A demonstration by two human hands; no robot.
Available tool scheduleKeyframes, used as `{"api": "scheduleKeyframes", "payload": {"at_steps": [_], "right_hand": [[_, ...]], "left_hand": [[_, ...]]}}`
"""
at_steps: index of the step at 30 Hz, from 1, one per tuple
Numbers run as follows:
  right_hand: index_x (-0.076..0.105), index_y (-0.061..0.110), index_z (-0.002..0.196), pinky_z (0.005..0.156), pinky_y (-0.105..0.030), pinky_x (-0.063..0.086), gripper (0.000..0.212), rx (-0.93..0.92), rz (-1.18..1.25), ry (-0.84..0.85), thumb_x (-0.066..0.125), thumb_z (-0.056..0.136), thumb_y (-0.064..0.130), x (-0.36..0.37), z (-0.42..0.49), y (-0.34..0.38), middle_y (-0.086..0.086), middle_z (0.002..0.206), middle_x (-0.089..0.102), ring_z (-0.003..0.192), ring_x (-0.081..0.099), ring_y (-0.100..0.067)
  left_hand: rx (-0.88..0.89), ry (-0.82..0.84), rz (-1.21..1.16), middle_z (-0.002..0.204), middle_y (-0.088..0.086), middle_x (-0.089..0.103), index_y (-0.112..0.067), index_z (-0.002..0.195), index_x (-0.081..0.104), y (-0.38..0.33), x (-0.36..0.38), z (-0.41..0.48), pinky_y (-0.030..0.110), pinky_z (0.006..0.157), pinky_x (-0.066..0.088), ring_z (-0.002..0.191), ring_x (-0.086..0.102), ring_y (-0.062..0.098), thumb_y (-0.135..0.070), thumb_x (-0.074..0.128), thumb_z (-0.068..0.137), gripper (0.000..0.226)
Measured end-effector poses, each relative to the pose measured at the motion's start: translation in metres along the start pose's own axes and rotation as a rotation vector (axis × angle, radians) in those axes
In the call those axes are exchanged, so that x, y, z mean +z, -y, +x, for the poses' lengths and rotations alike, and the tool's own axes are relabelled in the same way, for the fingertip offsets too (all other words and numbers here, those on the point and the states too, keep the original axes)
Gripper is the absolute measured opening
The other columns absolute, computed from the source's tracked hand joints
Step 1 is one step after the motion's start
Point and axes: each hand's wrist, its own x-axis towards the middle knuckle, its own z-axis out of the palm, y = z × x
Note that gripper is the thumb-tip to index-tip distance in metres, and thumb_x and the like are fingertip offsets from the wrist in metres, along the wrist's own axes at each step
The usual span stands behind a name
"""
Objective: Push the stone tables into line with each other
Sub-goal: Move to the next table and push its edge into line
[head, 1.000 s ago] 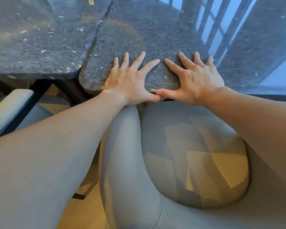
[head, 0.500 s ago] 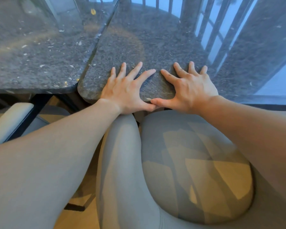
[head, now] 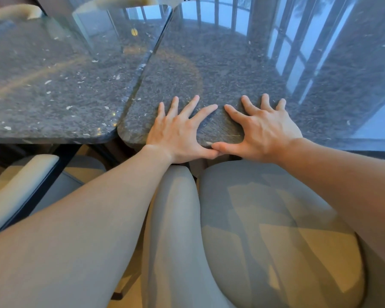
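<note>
While the left table (head: 53,90) is sitting with its rounded near corner just beside its neighbour, the right table (head: 220,63) is jutting slightly nearer, so the near edges are not yet lining up. The left hand (head: 178,132) is lying flat on the right table's near rim, fingers spread and straight, gripping nothing. The right hand (head: 262,127) is pressing just beside it in the same way, with the thumbs touching at the edge. A good push is likely calling for even pressure from both palms, driving straight away so the slab is not twisting against the seam. Both tops are looking like dark, speckled, polished stone, thick and glossy, the right one reflecting window bars.
</note>
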Motion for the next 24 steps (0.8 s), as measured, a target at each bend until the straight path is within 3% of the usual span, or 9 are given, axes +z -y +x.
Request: {"api": "scheduleKeyframes", "payload": {"at_steps": [11, 17, 21, 24], "right_hand": [[0.019, 0.037, 0.164, 0.118, -0.074, 0.026, 0.123, 0.003, 0.01, 0.0, 0.0, 0.064, 0.107, 0.001, -0.001, 0.0, -0.011, 0.171, 0.03, 0.151, 0.029, -0.053], [0.015, 0.038, 0.165, 0.121, -0.075, 0.019, 0.119, -0.001, 0.063, 0.051, -0.006, 0.066, 0.102, -0.006, -0.007, 0.0, -0.01, 0.174, 0.024, 0.156, 0.022, -0.054], [0.021, 0.045, 0.163, 0.128, -0.061, 0.02, 0.096, -0.066, 0.179, 0.037, 0.006, 0.081, 0.091, -0.011, -0.015, -0.03, 0.002, 0.176, 0.025, 0.162, 0.021, -0.036], [0.016, 0.052, 0.162, 0.13, -0.059, 0.016, 0.091, 0.049, 0.201, 0.076, 0.011, 0.081, 0.093, -0.004, -0.037, -0.088, 0.003, 0.177, 0.017, 0.164, 0.016, -0.032]], "left_hand": [[-0.008, -0.003, 0.011, 0.181, -0.003, 0.016, -0.057, 0.161, 0.013, 0.0, 0.0, 0.0, 0.067, 0.131, 0.012, 0.165, 0.018, 0.046, -0.1, 0.034, 0.054, 0.117], [-0.033, 0.019, -0.015, 0.181, -0.007, 0.014, -0.058, 0.161, 0.012, -0.002, -0.002, -0.003, 0.066, 0.132, 0.009, 0.166, 0.015, 0.043, -0.102, 0.032, 0.059, 0.112], [-0.095, 0.066, -0.107, 0.181, -0.008, 0.012, -0.055, 0.162, 0.018, -0.01, -0.009, -0.005, 0.067, 0.132, 0.002, 0.168, 0.007, 0.038, -0.104, 0.023, 0.065, 0.109], [-0.059, 0.054, -0.142, 0.177, -0.006, 0.022, -0.048, 0.159, 0.03, -0.049, -0.014, 0.006, 0.066, 0.132, 0.001, 0.167, 0.012, 0.035, -0.1, 0.022, 0.068, 0.105]]}}
